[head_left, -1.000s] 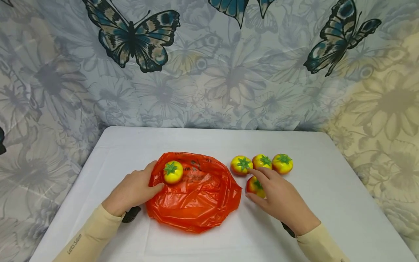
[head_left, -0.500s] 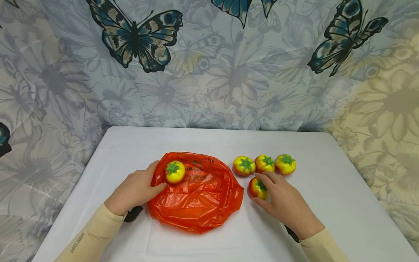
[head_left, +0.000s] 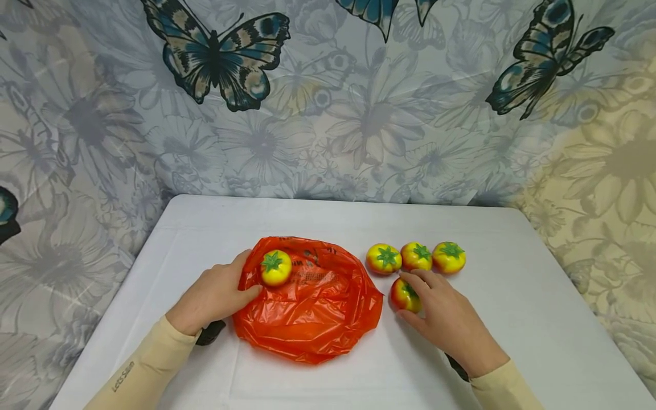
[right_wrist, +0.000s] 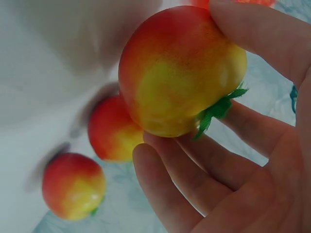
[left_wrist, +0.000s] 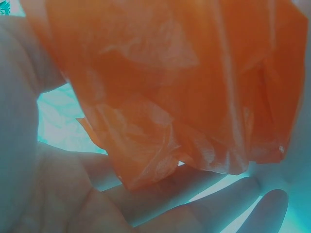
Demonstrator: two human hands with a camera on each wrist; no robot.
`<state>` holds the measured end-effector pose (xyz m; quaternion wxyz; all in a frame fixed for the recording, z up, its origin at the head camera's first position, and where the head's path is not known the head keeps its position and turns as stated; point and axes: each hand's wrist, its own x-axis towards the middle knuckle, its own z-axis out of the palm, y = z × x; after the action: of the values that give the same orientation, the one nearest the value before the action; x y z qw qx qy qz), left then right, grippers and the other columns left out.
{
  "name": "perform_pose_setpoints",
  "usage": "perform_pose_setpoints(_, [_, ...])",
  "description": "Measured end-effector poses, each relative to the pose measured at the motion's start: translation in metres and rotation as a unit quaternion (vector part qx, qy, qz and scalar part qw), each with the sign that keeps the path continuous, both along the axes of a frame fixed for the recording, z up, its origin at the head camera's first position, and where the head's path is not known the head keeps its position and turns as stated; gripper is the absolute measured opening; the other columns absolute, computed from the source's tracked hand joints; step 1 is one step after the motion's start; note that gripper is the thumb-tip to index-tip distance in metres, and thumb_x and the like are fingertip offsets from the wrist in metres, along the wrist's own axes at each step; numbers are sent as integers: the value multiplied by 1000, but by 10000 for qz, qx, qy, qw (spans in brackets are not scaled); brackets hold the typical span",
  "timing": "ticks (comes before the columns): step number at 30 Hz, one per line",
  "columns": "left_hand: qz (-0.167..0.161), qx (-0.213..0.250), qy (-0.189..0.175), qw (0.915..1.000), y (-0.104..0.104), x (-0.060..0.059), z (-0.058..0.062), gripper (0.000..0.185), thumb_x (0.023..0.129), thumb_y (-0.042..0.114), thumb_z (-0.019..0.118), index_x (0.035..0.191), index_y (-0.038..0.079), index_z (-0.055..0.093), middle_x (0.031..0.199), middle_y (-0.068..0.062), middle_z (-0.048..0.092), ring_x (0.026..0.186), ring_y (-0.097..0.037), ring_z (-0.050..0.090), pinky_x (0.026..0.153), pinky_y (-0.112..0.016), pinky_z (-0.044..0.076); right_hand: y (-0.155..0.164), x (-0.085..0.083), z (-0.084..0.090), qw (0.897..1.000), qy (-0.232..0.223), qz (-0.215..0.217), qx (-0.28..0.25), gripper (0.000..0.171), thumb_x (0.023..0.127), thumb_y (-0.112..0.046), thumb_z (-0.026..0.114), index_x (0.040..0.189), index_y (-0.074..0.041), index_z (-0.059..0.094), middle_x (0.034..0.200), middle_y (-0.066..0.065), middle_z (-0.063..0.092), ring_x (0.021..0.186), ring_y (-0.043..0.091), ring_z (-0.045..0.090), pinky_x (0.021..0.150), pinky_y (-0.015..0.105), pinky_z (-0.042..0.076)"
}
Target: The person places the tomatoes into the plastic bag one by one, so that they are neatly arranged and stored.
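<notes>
Orange plastic bag, crumpled on the white table, gripped at its left edge by the left hand; a yellow tomato rests on the bag just beside the thumb. Right hand, fingers curled round a red-yellow tomato beside the bag. Beyond it, a row of three tomatoes. Behind the table, butterfly-print cloth.
</notes>
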<state>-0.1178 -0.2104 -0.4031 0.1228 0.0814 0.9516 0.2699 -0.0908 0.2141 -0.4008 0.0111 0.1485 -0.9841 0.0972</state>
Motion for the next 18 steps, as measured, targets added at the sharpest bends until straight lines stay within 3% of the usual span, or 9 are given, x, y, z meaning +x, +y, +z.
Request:
perform_pose_setpoints(7, [18,-29,-3,10000,-1,0,0,82,97,36,74,165,8,37,110,-13,78,73,-18,66,64,-35,53,-4,-2,16,10000,77,21,45,71,83,-33,95,145,-14,65,144,14,63,133,39,62,95,61,61])
perform_pose_setpoints(18, [-26,-14,34,10000,-1,0,1,79,98,35,74,163,8,39,111,-12,79,74,-17,67,66,-35,55,-25,-13,38,9976,478,490,-51,72,84,-33,94,146,-11,64,145,16,63,133,40,62,94,58,63])
